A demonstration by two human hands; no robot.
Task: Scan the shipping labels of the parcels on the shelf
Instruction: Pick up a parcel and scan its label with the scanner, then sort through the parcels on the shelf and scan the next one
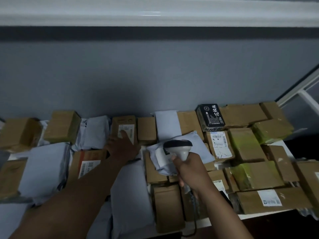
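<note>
Right hand (188, 169) gripping scanner (179, 149), left hand (123, 145) flat-fingered and touching a far box's label (126, 132); most parcels seemingly awaiting scanning.

My feed dim and bluish, soft blur throughout, glare on the upper white beam (155, 12), wide-angle bowing at edges.

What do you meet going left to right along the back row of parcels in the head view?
Tilted brown box → grey mailer → labelled box touched by left hand → pale mailer → black printed box.

Parcels (245, 145) tightly packed; open air above.
</note>
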